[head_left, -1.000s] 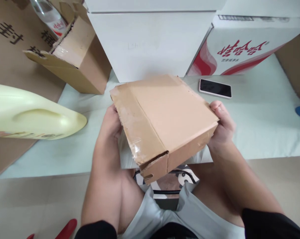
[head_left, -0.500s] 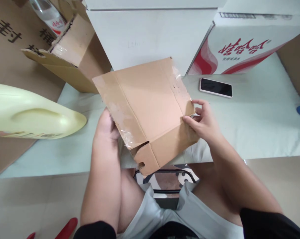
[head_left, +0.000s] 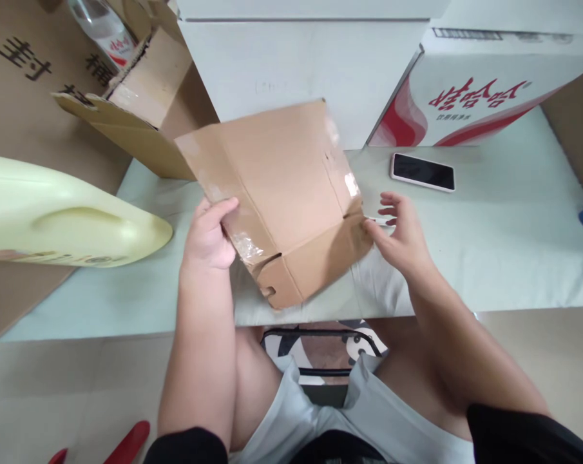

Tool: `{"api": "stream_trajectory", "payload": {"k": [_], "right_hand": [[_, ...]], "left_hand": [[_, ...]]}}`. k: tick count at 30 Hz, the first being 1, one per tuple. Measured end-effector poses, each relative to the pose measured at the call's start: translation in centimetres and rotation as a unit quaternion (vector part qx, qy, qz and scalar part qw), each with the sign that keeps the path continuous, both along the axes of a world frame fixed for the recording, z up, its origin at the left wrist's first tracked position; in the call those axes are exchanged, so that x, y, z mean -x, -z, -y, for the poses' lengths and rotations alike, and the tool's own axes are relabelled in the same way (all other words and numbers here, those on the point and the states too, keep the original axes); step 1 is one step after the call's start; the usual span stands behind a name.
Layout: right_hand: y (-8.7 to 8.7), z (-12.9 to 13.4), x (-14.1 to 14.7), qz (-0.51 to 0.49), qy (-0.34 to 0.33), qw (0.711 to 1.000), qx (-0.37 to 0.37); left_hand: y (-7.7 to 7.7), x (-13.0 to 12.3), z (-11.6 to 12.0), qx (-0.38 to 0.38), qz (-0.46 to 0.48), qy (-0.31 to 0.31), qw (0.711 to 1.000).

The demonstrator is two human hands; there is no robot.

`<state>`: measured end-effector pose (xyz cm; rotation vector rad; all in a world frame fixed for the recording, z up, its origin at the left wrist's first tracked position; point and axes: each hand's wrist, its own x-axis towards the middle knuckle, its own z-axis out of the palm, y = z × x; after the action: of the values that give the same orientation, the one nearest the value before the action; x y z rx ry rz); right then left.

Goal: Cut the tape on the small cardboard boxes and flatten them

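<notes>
Left hand (head_left: 210, 235) pinches the left edge of a cardboard box (head_left: 291, 187) above the bench (head_left: 494, 258); right hand (head_left: 397, 235) is spread, thumb at its right corner. Handling the box seems the present step; turning it calls for a firmer right grip. Beyond lies a phone (head_left: 422, 172).

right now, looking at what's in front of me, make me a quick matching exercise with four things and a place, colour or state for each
1. phone
2. cardboard
3. big plastic container
4. clear bottle

A. pale yellow, at the left edge
B. red-and-white label
C. dark screen up, on the cloth
D. held by the left hand

Pairs: 1-C, 2-D, 3-A, 4-B
</notes>
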<state>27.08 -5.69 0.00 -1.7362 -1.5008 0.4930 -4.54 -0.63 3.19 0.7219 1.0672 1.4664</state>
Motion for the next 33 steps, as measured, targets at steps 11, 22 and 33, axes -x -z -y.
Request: {"api": "stream_trajectory", "payload": {"k": [11, 22, 33], "right_hand": [[0.1, 0.1, 0.5, -0.403, -0.104, 0.902, 0.112], [-0.8, 1.2, 2.6, -0.403, -0.248, 0.86, 0.191], [-3.1, 1.8, 1.2, -0.45, -0.094, 0.887, 0.038]], "left_hand": [[0.3, -0.1, -0.7, -0.043, 0.1, -0.108, 0.988], [0.1, -0.5, -0.3, -0.06, 0.073, -0.061, 0.994], [-1.4, -0.6, 0.3, 0.034, 0.119, 0.039, 0.992]]}}
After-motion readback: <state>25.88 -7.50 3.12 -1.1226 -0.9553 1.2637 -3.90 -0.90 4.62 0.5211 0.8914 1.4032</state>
